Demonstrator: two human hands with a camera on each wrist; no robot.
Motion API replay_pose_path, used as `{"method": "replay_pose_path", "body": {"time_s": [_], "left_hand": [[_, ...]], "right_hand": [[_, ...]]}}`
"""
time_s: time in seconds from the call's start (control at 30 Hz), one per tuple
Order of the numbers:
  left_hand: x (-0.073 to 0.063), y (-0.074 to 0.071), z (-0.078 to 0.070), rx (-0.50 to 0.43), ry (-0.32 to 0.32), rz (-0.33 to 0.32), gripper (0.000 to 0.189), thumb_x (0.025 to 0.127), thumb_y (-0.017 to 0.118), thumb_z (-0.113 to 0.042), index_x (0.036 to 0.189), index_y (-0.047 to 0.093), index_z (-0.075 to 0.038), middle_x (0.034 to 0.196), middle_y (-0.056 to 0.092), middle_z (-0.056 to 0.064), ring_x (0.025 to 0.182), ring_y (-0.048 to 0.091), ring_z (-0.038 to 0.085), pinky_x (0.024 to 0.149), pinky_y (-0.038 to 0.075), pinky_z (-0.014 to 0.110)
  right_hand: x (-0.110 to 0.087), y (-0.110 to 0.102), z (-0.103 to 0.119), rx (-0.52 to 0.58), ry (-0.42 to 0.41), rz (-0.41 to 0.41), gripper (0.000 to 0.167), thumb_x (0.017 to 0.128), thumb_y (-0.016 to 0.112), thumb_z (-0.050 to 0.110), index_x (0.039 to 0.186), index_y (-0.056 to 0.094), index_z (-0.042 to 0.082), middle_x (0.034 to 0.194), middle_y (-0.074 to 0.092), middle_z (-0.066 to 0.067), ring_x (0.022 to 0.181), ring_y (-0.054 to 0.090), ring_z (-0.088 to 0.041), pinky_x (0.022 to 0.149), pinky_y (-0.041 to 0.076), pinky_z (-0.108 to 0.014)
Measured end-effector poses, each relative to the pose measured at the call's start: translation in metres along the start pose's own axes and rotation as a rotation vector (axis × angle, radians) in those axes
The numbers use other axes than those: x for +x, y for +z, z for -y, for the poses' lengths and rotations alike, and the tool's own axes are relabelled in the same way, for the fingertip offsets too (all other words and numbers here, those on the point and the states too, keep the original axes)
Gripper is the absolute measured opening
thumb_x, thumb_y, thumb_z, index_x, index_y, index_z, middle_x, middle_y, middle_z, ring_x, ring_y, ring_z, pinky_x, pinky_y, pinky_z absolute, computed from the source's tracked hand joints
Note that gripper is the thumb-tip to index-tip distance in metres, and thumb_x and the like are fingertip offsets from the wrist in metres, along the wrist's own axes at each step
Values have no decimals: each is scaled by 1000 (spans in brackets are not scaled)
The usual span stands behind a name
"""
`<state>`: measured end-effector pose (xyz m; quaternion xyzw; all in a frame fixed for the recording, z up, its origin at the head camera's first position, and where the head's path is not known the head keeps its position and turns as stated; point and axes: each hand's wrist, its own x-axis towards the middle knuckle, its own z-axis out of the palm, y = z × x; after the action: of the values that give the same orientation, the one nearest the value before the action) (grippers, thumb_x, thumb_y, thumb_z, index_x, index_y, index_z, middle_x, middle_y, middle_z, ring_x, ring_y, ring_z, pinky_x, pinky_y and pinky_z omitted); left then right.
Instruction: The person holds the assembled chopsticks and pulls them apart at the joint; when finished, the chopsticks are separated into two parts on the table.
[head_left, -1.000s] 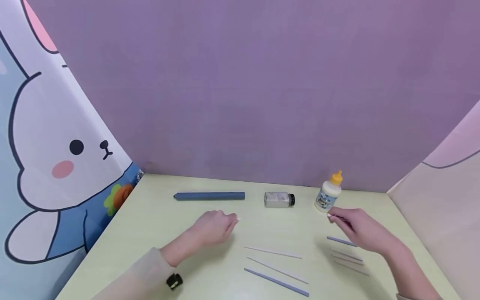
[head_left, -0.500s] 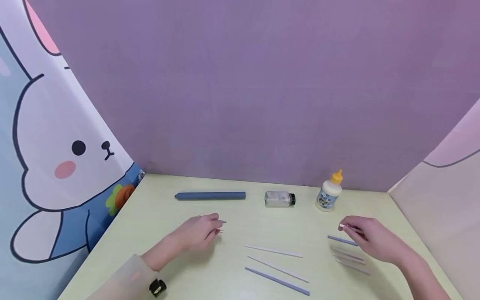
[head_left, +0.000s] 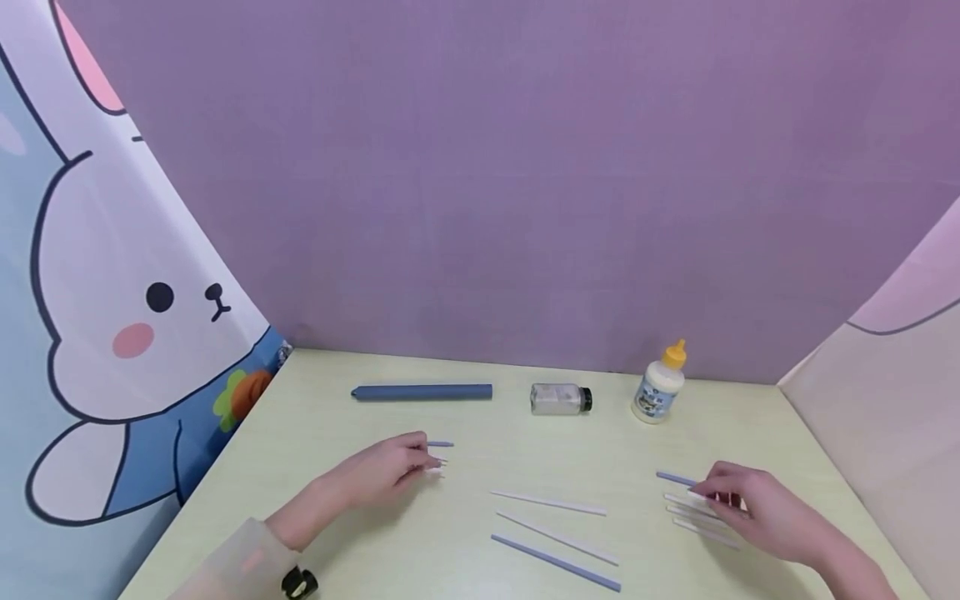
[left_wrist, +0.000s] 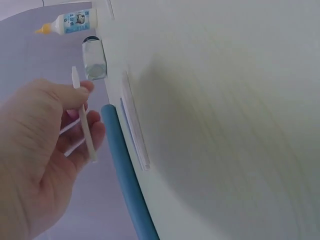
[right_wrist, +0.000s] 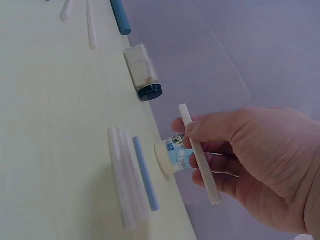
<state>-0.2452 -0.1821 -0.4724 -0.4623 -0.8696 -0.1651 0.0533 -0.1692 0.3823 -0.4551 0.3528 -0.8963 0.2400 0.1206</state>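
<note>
My left hand (head_left: 386,472) pinches a thin white stick (left_wrist: 84,125) between thumb and fingers, low over the table's left half. Close by it lie a blue stick (head_left: 441,444) and pale sticks (left_wrist: 134,120), partly hidden by the hand in the head view. On the right, my right hand (head_left: 772,510) grips another white stick (right_wrist: 201,162). Beneath that hand is a side-by-side group of white sticks (right_wrist: 125,175) with a blue stick (right_wrist: 146,175) along one side. Between the hands lie two white sticks (head_left: 549,503) and a longer-looking blue stick (head_left: 555,563), spaced apart and slanting.
A thick blue rod (head_left: 422,392) lies along the back left. Beside it a clear jar (head_left: 555,400) with a black cap rests on its side. A white bottle (head_left: 657,393) with a yellow nozzle stands at the back right, before the purple backdrop (head_left: 480,208).
My left hand has drawn left and lowered toward the table, uncovering a blue stick. My right hand has moved down and right from near the bottle to over the right-hand sticks.
</note>
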Motion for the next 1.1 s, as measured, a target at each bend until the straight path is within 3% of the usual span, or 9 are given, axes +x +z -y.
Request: {"method": "replay_pose_path", "body": {"time_s": [0.1,0.23,0.5,0.83,1.1], "left_hand": [[-1,3,2,22,25,-15,15,97,75,-5,110,82,-10,95,65,-5,88,56,4,80,55,21],[-3,7,6,11,-5,7,13,94,78,-7,105,82,-14,96,72,-7,91,61,3,92,60,30],[-5,13,10,-64,-62,52,12,93,79,-7,100,81,-16,90,70,-10,84,57,-4,78,55,16],[-8,14,12,-108,-124,58,12,93,79,-5,98,81,-15,89,70,-9,83,56,-1,76,54,18],[-10,19,19,-116,-126,24,14,93,78,-3,97,81,-16,91,71,-9,87,59,0,79,56,21]], "right_hand": [[-5,4,2,26,10,24,30,81,82,-9,100,79,14,85,62,17,74,51,11,60,40,-10],[-10,10,4,50,27,53,28,81,85,-4,98,78,18,84,65,18,75,53,11,59,44,-13],[-15,20,6,88,13,91,28,79,85,-7,94,76,15,84,67,16,76,55,11,58,49,-15],[-19,28,8,50,49,108,30,77,87,-4,92,76,20,84,63,23,76,51,13,57,47,-17],[-17,33,7,15,36,101,30,76,88,-2,91,76,20,85,66,22,77,51,13,58,47,-16]]}}
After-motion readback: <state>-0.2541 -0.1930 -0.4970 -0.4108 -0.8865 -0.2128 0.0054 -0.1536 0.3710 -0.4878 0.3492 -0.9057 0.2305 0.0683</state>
